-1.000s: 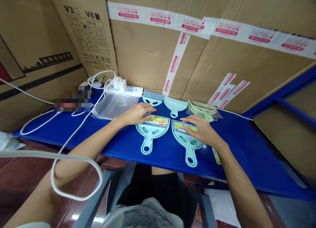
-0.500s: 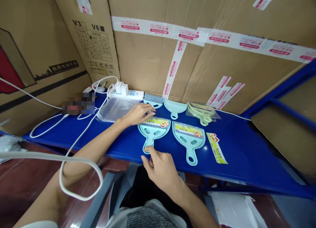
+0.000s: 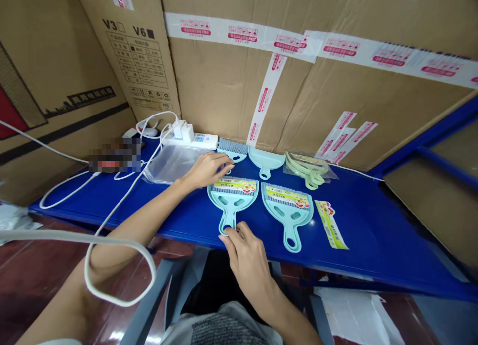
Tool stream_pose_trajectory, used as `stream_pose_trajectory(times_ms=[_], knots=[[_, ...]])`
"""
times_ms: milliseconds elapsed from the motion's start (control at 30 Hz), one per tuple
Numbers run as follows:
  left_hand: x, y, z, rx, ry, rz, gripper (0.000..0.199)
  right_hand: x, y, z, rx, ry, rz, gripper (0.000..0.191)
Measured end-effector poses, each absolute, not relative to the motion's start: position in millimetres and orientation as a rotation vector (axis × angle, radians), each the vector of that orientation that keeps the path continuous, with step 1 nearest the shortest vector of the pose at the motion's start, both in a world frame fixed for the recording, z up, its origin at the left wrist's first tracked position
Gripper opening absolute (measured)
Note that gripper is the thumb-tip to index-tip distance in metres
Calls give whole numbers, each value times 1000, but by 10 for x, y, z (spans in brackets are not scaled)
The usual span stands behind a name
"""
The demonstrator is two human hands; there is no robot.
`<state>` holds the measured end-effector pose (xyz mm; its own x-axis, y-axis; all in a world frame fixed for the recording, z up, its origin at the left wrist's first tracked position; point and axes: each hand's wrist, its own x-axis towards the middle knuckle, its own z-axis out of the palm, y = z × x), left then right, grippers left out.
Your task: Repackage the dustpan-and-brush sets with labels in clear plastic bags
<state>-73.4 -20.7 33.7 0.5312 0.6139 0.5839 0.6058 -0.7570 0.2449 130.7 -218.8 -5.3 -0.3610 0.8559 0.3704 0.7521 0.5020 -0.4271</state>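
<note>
My right hand [image 3: 248, 253] pinches the looped handle end of a light teal dustpan [image 3: 236, 204] at the table's front edge. A bristled brush with a yellow-green label strip lies in this pan. At the back, the bent fingers of my left hand [image 3: 209, 170] are around the handle end of a blue-grey hand brush [image 3: 233, 149], partly hidden by them. Beside that brush lies a bare teal dustpan [image 3: 266, 161]. A second labelled dustpan set [image 3: 287, 213] is right of the one in my right hand. Farther right lies a loose label strip [image 3: 331, 224].
Green sets in clear wrap [image 3: 306, 168] are at the back right of the blue table [image 3: 373, 225]. Clear plastic bags [image 3: 174, 164] lie left, by a white power strip [image 3: 205, 141]. A white cable [image 3: 123, 300] loops over my left forearm. Cardboard [image 3: 216, 96] stands behind.
My right hand has closed on the dustpan's handle end, where its fingers were more apart before. My left hand has stayed by the hand brush. The view has shifted slightly.
</note>
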Motion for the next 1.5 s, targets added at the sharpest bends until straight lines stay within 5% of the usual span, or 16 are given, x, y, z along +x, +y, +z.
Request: stream_pose_trajectory(times_ms=[467,700,1133,1267,1500], knots=[[-713,-113,377,1630,867,1389,55,1459,-2330,145,-1091,-2019,201,30],[-537,-351,415,1322,528,973,75,1444,-2105,488,-1118,-1985,-43,30],[-437,-386,309,924,292,814,51,1728,-1926,809,-1089,-1903,-159,43],[-456,-422,285,867,259,726,50,2390,-1292,1212,-1293,-1706,86,36],[-418,-479,207,882,319,608,54,2562,-414,887,-1303,-1401,1576,42]])
